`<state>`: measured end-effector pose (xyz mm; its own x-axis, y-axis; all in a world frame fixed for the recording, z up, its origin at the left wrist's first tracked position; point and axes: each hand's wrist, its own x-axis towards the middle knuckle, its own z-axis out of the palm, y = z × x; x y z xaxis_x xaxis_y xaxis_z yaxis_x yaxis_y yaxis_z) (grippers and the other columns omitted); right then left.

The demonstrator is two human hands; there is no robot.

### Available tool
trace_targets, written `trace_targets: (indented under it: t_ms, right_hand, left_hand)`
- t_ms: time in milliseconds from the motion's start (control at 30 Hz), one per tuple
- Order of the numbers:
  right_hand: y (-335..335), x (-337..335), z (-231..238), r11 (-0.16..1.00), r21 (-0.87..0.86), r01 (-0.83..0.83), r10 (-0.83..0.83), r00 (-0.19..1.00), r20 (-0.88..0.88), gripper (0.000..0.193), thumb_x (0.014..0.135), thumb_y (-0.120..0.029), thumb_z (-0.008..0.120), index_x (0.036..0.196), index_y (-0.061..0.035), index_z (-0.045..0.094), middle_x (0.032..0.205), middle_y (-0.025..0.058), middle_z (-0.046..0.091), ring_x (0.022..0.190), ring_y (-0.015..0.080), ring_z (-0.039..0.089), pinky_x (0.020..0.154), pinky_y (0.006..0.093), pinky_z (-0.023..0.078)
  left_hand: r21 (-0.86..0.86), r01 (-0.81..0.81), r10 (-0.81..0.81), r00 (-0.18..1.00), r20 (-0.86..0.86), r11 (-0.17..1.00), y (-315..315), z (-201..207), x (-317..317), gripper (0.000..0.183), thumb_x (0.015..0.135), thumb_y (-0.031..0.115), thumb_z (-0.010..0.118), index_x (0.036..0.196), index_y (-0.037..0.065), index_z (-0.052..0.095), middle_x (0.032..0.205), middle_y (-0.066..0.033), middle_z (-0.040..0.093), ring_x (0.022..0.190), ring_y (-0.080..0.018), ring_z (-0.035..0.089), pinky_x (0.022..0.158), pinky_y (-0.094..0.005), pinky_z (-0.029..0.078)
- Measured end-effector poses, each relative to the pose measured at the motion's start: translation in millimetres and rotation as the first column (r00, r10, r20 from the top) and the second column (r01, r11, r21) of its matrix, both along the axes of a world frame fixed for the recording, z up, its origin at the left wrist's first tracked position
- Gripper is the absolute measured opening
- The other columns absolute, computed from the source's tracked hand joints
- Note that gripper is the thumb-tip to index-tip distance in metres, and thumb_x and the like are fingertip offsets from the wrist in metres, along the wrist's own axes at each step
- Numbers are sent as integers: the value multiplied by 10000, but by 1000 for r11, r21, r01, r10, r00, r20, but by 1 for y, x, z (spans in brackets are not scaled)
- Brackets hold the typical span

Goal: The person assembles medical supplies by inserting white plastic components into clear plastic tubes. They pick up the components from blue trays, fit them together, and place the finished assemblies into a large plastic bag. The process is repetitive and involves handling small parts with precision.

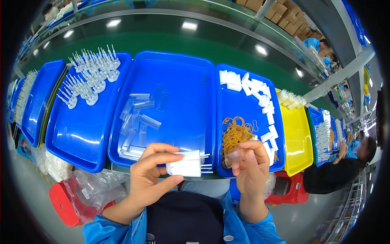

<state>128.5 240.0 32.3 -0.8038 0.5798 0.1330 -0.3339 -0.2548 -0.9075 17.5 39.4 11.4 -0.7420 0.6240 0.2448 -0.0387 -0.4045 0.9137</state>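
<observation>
My left hand [142, 179] is closed around a bundle of white rectangular blocks [185, 166], thumb below and fingers above. Thin, pale rods stick out of the bundle's right end. Just to the right, my right hand [252, 173] pinches a small clear plastic piece [232, 158] between thumb and fingers; its exact kind is hard to make out. Behind my hands, a blue tray [183, 69] holds several clear plastic tubes [151, 121]. In the blue tray [239, 97] to its right lie a heap of tan rubber bands [235, 136] and several loose white blocks [266, 101].
On the left, another blue tray [77, 146] carries white thin-stemmed parts [91, 81]. A yellow tray [298, 140] stands at right. Beyond the trays runs a green conveyor belt [162, 34]. Red stools [65, 203] flank me, and a co-worker [345, 166] sits far right.
</observation>
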Motion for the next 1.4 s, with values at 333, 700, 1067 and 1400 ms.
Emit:
trace_targets:
  t_ms: [333, 700, 1067, 1400]
  right_hand:
    - [1, -2, -2, 985, -163, -57, 58, 998, 3, 233, 973, -173, 565, 1095, 25, 575, 809, 97, 633, 624, 108, 570, 502, 209, 445]
    - [-13, 1, -4, 975, 222, 11, -35, 994, 108, 180, 932, -124, 612, 1033, 23, 593, 786, 76, 613, 621, 96, 592, 505, 207, 465]
    - [-31, -13, 13, 990, 144, -8, 0, 998, 57, 186, 860, -65, 693, 964, 44, 583, 768, 91, 601, 601, 108, 599, 486, 209, 466]
    - [-34, -20, 5, 808, 538, 241, -178, 970, -167, 212, 788, -98, 781, 901, 12, 640, 875, 133, 612, 620, 121, 536, 565, 222, 418]
  left_hand:
    - [-1, 5, -5, 1000, 2, 1000, -1, -1, 0, 393, 768, -92, 714, 1148, -48, 624, 1214, -171, 488, 1106, -230, 575, 905, -343, 566]
    - [-33, 24, -25, 999, -32, 999, -1, 0, 0, 386, 779, -81, 715, 1153, -31, 631, 1228, -149, 481, 1116, -227, 578, 890, -320, 566]
    - [-126, -6, -8, 994, -112, 992, -4, 0, 1, 357, 768, -33, 753, 1111, -16, 657, 1214, -156, 509, 1039, -189, 600, 833, -288, 536]
    - [-127, -67, 44, 984, -172, 990, 2, 3, 4, 344, 759, -38, 757, 1091, -16, 669, 1185, -146, 530, 1026, -185, 617, 799, -273, 549]
